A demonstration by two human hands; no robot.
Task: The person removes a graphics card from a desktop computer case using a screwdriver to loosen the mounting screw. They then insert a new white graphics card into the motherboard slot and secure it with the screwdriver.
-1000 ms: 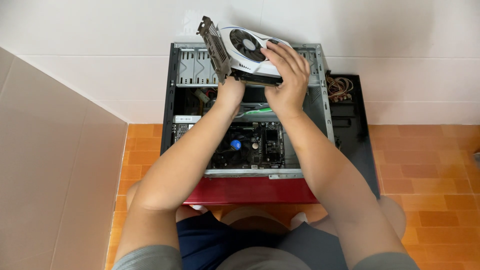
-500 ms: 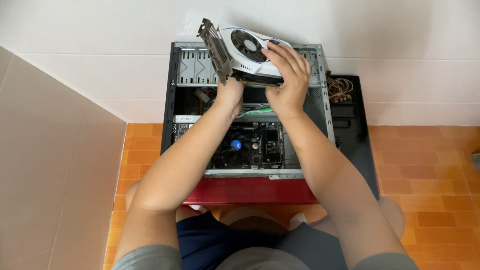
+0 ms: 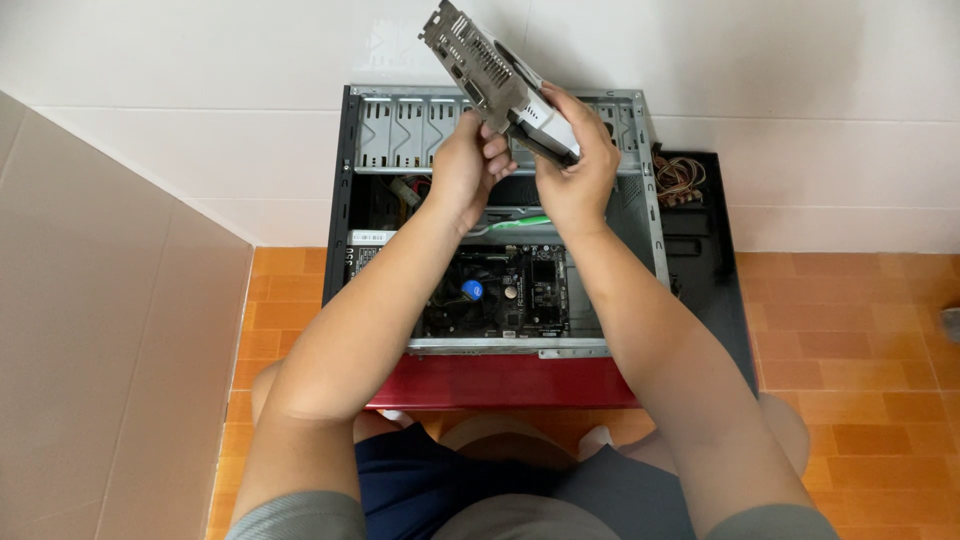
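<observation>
your left hand [image 3: 468,165] and right hand [image 3: 578,170] both gripping a tilted graphics card [image 3: 490,78] above the open computer case [image 3: 345,190], motherboard [image 3: 500,290] below, loose cables [image 3: 678,178] at right, orange floor tiles [image 3: 850,320] around

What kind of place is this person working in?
Probably a room corner in a home rather than a workshop: the open computer case lies on an orange tiled floor against white tiled walls, with no workbench in view.

Soft, even daylight fills the scene, bright on the white wall tiles [image 3: 800,120] with no harsh glare. Shadows gather inside the open computer case [image 3: 345,200]. Focus is sharp throughout; edges bend slightly.
</observation>
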